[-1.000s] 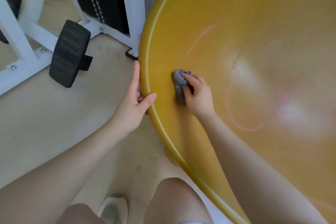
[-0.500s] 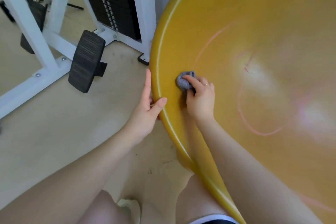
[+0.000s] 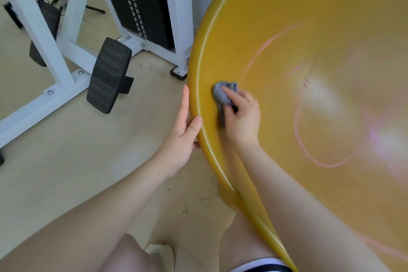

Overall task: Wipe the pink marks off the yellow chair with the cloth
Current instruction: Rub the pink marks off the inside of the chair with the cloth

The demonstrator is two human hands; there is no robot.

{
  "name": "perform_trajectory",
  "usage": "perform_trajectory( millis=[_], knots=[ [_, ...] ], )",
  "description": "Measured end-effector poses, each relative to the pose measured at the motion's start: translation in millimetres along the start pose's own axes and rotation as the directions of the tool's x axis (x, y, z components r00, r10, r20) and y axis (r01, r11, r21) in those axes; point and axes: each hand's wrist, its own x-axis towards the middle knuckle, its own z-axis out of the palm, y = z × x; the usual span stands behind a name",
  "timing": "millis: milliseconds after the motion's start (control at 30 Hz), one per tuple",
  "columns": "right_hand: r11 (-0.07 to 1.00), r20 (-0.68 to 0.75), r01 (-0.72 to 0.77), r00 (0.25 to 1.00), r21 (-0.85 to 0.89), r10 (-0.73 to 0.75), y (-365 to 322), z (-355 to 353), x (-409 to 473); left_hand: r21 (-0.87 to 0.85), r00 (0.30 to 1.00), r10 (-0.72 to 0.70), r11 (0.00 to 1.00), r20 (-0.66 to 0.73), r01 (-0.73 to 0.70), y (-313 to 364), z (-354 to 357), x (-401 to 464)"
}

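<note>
Head view, looking down past the wearer's bare knees; a pale shoe [image 3: 162, 252] sits on the floor between them, and a dark waistband with a white stripe [image 3: 260, 265] shows at the bottom edge

Left hand [image 3: 182, 137] grips the rim of the yellow chair [image 3: 320, 17]: thumb hooked over the rolled edge onto the inner side, fingers laid flat and straight along the outer side. Partly closed around the rim, nothing else in it

Right hand [image 3: 241, 117] is just inside the rim, a short way right of the left thumb. It is curled down on a grey cloth [image 3: 223, 95], the fingers pressing the bunched cloth flat against the chair's inner surface; the wad sticks out ahead of the fingertips. A ring [image 3: 251, 100] shows on one finger

Pink marks [image 3: 309, 152] lie right of the right hand: a long loop curving well beyond the wrist, a thin arc [image 3: 265, 48] rising from just past the cloth, and a short reddish squiggle [image 3: 306, 79] farther right. Bright glare patches blur that part of the shell

Beyond the left hand, on the tan floor [image 3: 66, 161]: a black ribbed foot pedal [image 3: 109, 75], a white steel frame [image 3: 50, 51], and a black weight stack [image 3: 136, 0]. A small label [image 3: 187, 62] on the frame's foot is too small to read
</note>
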Motion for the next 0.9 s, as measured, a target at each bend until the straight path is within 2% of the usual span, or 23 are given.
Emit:
perform_trajectory(
  millis=[133,200,267,333,433,533,633,700,767,833,900],
  knots=[
    [0.971,-0.075,-0.217,0.972,0.097,0.224,8.2,2.7,28.5,0.033,1.0,0.011,0.999,-0.016,-0.011,-2.0,1.4,-1.0],
    [0.99,-0.032,-0.12,0.992,0.072,0.122,-5.2,-1.6,10.3,0.032,0.999,0.029,0.999,-0.021,-0.028,-4.5,2.7,-2.4],
    [0.997,0.08,-0.005,0.997,0.081,-0.001,-19.6,-12.0,-24.9,0.019,0.998,0.056,0.998,-0.017,-0.056,-7.4,3.5,-2.8],
    [0.994,0.15,0.02,0.988,0.109,-0.036,-28.0,-23.5,-55.6,0.01,0.998,0.065,0.998,-0.011,-0.065,-7.8,3.9,-1.3],
    [0.994,0.142,0.061,0.987,0.093,-0.074,-22.8,-23.3,-56.8,0.029,0.996,0.089,0.996,-0.008,-0.089,-9.1,3.6,0.4],
    [0.999,0.056,0.037,0.998,-0.025,-0.036,-3.4,-10.6,-22.7,0.071,0.994,0.105,0.992,-0.013,-0.104,-12.2,3.3,0.3],
    [0.985,-0.067,-0.106,0.993,-0.135,0.098,26.1,-4.1,20.9,0.137,0.994,0.105,0.986,-0.03,-0.1,-12.6,4.3,-0.5],
    [0.94,-0.136,-0.306,0.948,-0.151,0.287,31.8,-3.9,43.6,0.18,0.994,0.107,0.979,-0.035,-0.099,-11.8,4.8,-1.4],
    [0.905,-0.143,-0.392,0.918,-0.167,0.371,22.6,-3.4,47.0,0.187,0.993,0.113,0.977,-0.03,-0.105,-11.7,3.0,-1.5],
    [0.939,-0.066,-0.31,0.95,-0.149,0.304,11.4,-4.9,29.3,0.173,0.993,0.119,0.978,-0.021,-0.114,-12.3,0.6,-1.6],
    [0.982,0.047,-0.179,0.982,-0.058,0.181,-2.5,-11.3,-3.1,0.144,0.992,0.127,0.982,-0.017,-0.123,-13.7,-0.5,-1.3]
  ],
)
